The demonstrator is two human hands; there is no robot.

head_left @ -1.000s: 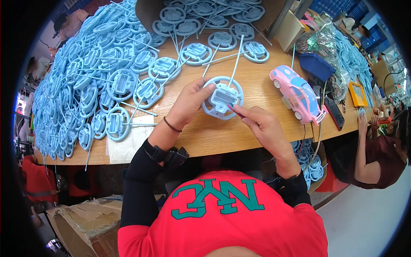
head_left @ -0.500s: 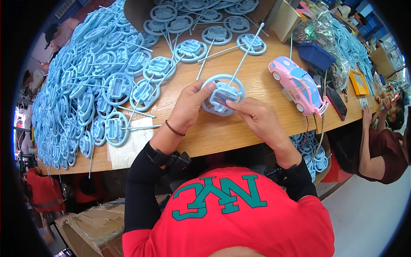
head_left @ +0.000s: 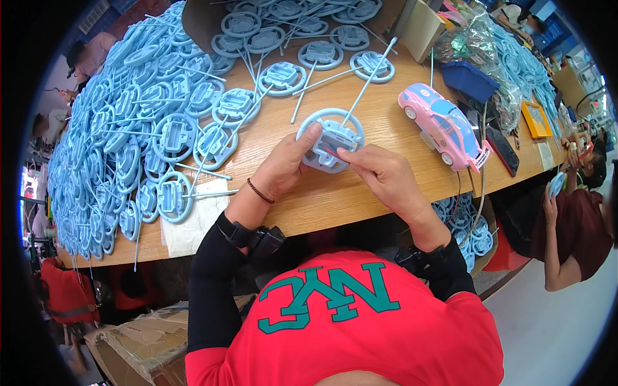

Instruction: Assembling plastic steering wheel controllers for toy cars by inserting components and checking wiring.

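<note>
A light blue toy steering wheel [head_left: 336,136] with a long thin rod sticking up from it is tilted over the front of the table. My left hand [head_left: 286,161] grips its left side, thumb lying on the front face. The fingers of my right hand [head_left: 386,174] are pinched together at the recess in the wheel's middle. A thin reddish bit shows by those fingertips, too small to name. Several more such steering wheels [head_left: 281,77] lie just beyond, and a pink toy car [head_left: 444,125] with blue windows rests to the right of my hands.
A large heap of blue steering wheels [head_left: 129,128] covers the table's left side. Beyond are a cardboard box of more wheels, a blue bin [head_left: 472,80] and a yellow tray [head_left: 537,120]. White paper [head_left: 193,225] lies front left. Another person [head_left: 570,219] sits at right.
The view has shifted slightly, while my hands keep their grip on the wheel. At the right, the other person's hand has come down and now holds a blue piece upright.
</note>
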